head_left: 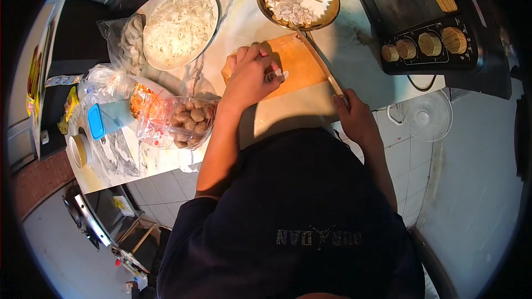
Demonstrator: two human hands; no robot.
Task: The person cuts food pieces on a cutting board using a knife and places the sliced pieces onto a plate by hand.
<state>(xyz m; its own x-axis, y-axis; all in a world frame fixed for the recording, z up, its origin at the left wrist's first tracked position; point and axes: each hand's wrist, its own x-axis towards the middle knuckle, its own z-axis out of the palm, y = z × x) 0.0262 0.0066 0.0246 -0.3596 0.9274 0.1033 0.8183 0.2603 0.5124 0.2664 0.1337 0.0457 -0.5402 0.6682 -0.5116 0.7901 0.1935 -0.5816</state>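
My left hand [252, 77] is over the orange cutting board [302, 69], its fingers curled in a pinch around a small pale chunk of food [281, 74]. The exact kind of food cannot be told. At the board's right edge my right hand [356, 115] is closed round the handle of a long knife [321, 63]. The blade is seen nearly edge-on and points away from me, its tip close to a dark-rimmed plate [259, 0]. Pale diced pieces [291, 11] lie on that plate.
A white plate of shredded pale food [182, 27] stands at the back left. Nearer are a bag of round brown balls [194, 116], a bag of orange shreds [145, 99] and a blue-lidded container [97, 122]. A black appliance with knobs [429, 44] is at the right.
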